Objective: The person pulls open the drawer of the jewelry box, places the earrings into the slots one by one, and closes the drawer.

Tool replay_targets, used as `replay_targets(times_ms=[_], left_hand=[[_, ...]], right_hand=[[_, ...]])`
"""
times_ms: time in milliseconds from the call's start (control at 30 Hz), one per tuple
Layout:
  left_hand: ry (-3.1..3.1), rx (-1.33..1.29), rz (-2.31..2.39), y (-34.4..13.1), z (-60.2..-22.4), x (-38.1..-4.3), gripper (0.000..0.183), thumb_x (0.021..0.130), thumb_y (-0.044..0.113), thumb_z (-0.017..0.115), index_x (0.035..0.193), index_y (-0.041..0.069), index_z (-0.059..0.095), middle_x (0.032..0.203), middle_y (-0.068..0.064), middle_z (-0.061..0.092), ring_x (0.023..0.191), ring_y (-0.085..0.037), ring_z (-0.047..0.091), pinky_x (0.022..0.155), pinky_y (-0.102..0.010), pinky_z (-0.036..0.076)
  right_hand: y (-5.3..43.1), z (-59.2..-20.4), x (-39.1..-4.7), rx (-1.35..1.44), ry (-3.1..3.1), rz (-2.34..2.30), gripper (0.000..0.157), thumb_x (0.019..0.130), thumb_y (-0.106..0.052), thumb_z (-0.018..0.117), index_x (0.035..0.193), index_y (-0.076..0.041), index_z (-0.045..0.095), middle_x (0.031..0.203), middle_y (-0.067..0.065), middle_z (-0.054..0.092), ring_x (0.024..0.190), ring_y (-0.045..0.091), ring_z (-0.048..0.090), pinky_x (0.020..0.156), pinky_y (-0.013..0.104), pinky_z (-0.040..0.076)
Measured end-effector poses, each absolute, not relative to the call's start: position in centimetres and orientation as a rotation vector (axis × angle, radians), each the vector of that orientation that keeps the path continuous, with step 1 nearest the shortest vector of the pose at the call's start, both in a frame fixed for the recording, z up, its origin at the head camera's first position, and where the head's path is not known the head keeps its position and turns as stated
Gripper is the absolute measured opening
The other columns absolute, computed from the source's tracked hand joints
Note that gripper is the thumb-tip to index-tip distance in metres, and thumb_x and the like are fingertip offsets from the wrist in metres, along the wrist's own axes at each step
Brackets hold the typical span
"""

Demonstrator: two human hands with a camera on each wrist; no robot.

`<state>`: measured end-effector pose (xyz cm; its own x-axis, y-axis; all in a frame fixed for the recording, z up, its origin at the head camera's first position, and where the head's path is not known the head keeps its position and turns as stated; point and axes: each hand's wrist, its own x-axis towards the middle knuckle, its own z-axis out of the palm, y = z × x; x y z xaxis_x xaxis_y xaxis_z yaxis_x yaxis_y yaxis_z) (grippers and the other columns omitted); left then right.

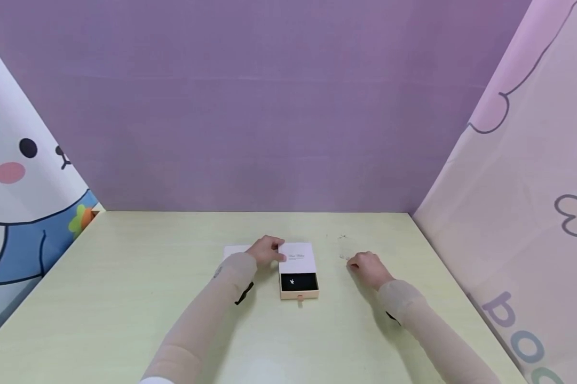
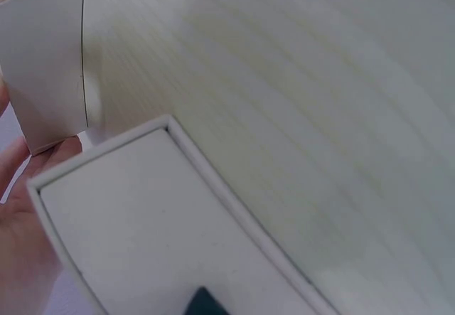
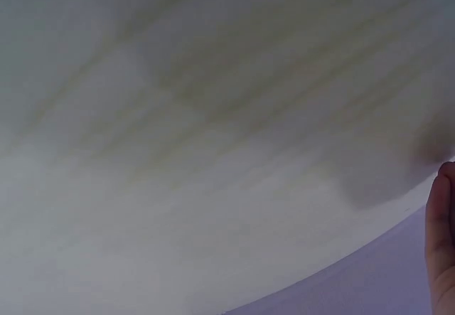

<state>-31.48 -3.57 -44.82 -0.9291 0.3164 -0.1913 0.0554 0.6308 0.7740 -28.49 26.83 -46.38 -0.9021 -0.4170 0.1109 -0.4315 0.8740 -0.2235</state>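
My left hand (image 1: 266,250) grips the left side of a white slide-out jewelry box, its thumb over the edge of the printed sleeve (image 1: 300,262). In the left wrist view fingers (image 2: 53,157) lie against the sleeve's side (image 2: 46,66). The drawer (image 1: 299,295) stands partly pulled out toward me; a small silver star-shaped piece (image 1: 292,281) lies on its black lining (image 1: 306,281). My right hand (image 1: 371,269) rests low over the table to the right, fingers bent, near small faint bits (image 1: 343,257). I cannot tell whether it holds anything.
A white box lid or tray (image 1: 234,249) lies behind my left wrist; its raised rim (image 2: 242,212) shows close up. More faint specks (image 1: 342,236) lie farther back on the pale table (image 1: 149,293). A purple backdrop (image 1: 259,106) and printed side curtains (image 1: 533,186) enclose the table.
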Motion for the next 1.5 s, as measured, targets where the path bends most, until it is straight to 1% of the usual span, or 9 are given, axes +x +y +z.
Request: replay_targets(times_ms=[67,133,200,267,500,800,1000,1200,1500], left_hand=[[2.544,0.302,1.192,-3.6,-44.8,-31.4,0.057,0.082,0.014,0.068,0.133,0.002,0.046,0.135,-0.015,0.049,0.125,-0.029,0.044,0.108,-0.039,0.033],[2.54,0.296,1.197,-3.5,-44.7,-31.4,0.057,0.082,0.014,0.068,0.133,0.002,0.046,0.135,-0.015,0.048,0.125,-0.029,0.044,0.108,-0.039,0.032],[2.538,0.299,1.199,-3.5,-44.7,-31.3,0.057,0.082,0.014,0.068,0.133,0.002,0.046,0.134,-0.016,0.049,0.125,-0.029,0.044,0.108,-0.04,0.032],[2.533,0.295,1.204,-3.5,-44.7,-31.3,0.057,0.082,0.013,0.068,0.133,0.002,0.046,0.135,-0.016,0.048,0.125,-0.03,0.043,0.108,-0.04,0.032],[2.529,0.279,1.22,-3.6,-44.9,-31.4,0.057,0.082,0.012,0.069,0.133,0.002,0.046,0.134,-0.016,0.049,0.125,-0.029,0.044,0.108,-0.039,0.032],[2.52,0.283,1.232,-3.6,-45.0,-31.1,0.057,0.082,0.012,0.068,0.133,0.002,0.046,0.134,-0.016,0.049,0.125,-0.03,0.044,0.108,-0.04,0.032],[2.515,0.284,1.232,-3.5,-44.8,-31.1,0.057,0.082,0.013,0.069,0.133,0.002,0.046,0.135,-0.016,0.048,0.126,-0.029,0.043,0.108,-0.04,0.031],[2.497,0.274,1.245,-3.5,-44.5,-31.0,0.057,0.083,0.013,0.068,0.134,0.004,0.045,0.137,-0.015,0.046,0.128,-0.029,0.041,0.109,-0.04,0.031],[2.502,0.267,1.239,-3.7,-44.8,-31.5,0.057,0.082,0.013,0.068,0.134,0.004,0.045,0.135,-0.015,0.048,0.127,-0.029,0.041,0.109,-0.04,0.031]], right_hand=[[26.8,-46.4,-28.3,0.627,-2.971,0.419,0.022,0.083,0.004,0.058,0.076,-0.012,0.07,0.074,-0.002,0.064,0.066,0.011,0.051,0.063,0.025,0.046],[26.8,-46.3,-28.2,0.576,-2.964,0.469,0.017,0.083,0.003,0.061,0.086,-0.008,0.073,0.082,0.004,0.069,0.076,0.017,0.062,0.071,0.031,0.052],[26.7,-46.1,-27.9,0.517,-2.954,0.532,0.017,0.082,0.002,0.063,0.094,-0.005,0.072,0.091,0.01,0.07,0.088,0.025,0.065,0.078,0.037,0.054],[26.5,-45.9,-27.8,0.464,-2.94,0.588,0.017,0.082,0.0,0.064,0.096,-0.003,0.072,0.095,0.013,0.07,0.092,0.029,0.065,0.081,0.039,0.053],[26.0,-45.3,-27.7,0.375,-2.897,0.732,0.015,0.083,-0.004,0.063,0.095,-0.002,0.072,0.095,0.014,0.07,0.091,0.028,0.066,0.077,0.038,0.054],[25.5,-45.0,-27.4,0.243,-2.894,1.089,0.016,0.085,-0.005,0.062,0.098,-0.001,0.071,0.097,0.015,0.07,0.084,0.023,0.066,0.068,0.029,0.055],[25.2,-45.0,-27.1,0.145,-2.872,1.294,0.018,0.086,-0.006,0.061,0.101,-0.001,0.069,0.099,0.015,0.069,0.084,0.021,0.067,0.069,0.028,0.055],[24.9,-45.0,-27.1,0.121,-2.827,1.438,0.02,0.086,-0.004,0.06,0.103,0.003,0.067,0.1,0.019,0.068,0.085,0.022,0.068,0.072,0.029,0.056],[24.5,-45.0,-26.8,0.067,-2.822,1.548,0.022,0.085,-0.005,0.061,0.104,0.004,0.066,0.099,0.017,0.068,0.083,0.019,0.068,0.075,0.03,0.056]])
